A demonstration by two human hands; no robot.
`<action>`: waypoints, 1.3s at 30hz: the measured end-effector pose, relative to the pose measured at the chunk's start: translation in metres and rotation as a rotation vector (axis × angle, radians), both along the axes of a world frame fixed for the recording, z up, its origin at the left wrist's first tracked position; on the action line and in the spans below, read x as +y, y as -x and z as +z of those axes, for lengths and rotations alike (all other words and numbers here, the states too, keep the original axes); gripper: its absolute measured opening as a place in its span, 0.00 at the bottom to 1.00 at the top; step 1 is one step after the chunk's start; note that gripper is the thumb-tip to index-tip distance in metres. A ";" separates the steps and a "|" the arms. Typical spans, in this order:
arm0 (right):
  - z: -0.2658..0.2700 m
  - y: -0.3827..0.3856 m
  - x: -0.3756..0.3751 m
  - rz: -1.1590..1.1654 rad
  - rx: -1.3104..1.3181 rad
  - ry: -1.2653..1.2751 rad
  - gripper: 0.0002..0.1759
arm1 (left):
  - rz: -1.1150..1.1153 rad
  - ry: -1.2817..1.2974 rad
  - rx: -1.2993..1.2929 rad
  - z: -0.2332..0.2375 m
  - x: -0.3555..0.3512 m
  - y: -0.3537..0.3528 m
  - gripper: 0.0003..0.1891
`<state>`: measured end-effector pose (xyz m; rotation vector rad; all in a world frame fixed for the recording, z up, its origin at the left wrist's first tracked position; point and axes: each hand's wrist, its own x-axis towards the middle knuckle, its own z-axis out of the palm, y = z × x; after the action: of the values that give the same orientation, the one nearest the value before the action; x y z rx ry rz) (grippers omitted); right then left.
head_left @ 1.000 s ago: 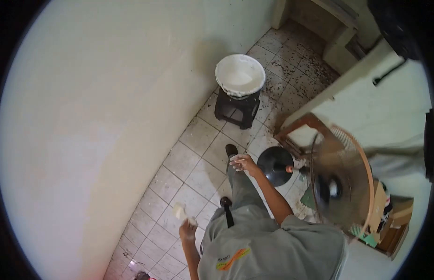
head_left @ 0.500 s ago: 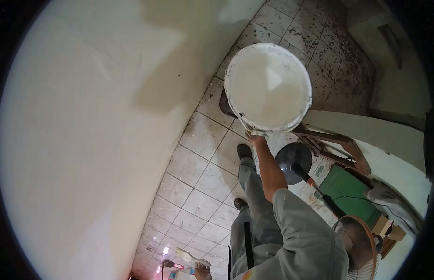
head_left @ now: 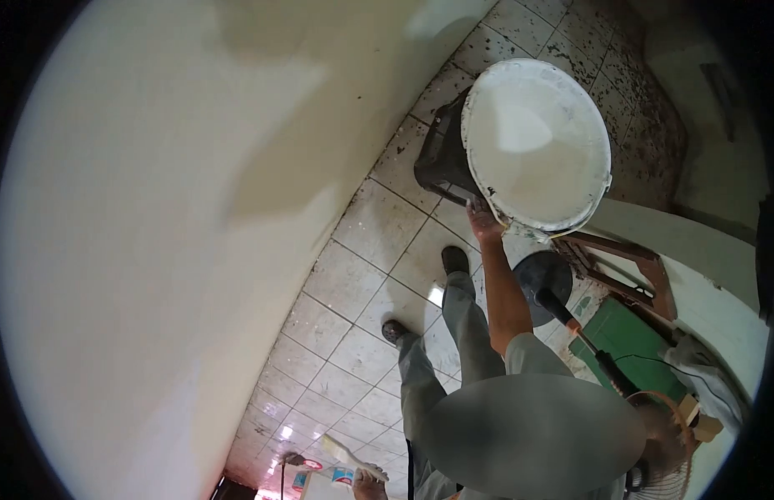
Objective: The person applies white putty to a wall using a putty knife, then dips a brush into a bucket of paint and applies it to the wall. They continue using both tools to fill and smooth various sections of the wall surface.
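A white paint bucket [head_left: 608, 179] with a smeared rim and pale cream paint [head_left: 541, 162] inside stands out at the upper right. My right hand [head_left: 485, 221] reaches up from a grey sleeve and grips its near side, by the rim and wire handle; the fingers are partly hidden there. Low in the view, my left hand [head_left: 369, 486] is closed around a paintbrush [head_left: 345, 454], its pale bristles pointing up and left. Behind the bucket is a black plastic stool-like object [head_left: 445, 154], partly covered by it.
A cream wall [head_left: 137, 250] fills the left side. Stained floor tiles [head_left: 366, 283] run beside it, with dark flecks farther off. At right are a round dark base [head_left: 544, 279], a wooden frame [head_left: 629, 271], a green box [head_left: 629, 342] and a fan [head_left: 666, 446]. A grey blur covers my torso.
The bucket has shifted right and slightly up with my right hand, uncovering more of the black object. My left foot has moved forward. The brush stays in my left hand.
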<state>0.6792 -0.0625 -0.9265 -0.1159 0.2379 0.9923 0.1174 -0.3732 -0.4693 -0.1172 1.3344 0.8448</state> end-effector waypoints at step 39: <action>0.008 0.442 -0.282 -0.103 0.179 0.301 0.22 | 0.145 0.111 0.236 -0.070 -0.424 0.577 0.28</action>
<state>0.2372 -0.3443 -0.9189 -0.2870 0.5523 0.8603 -0.4598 -0.7974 -0.5395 -0.2077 1.6098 0.9277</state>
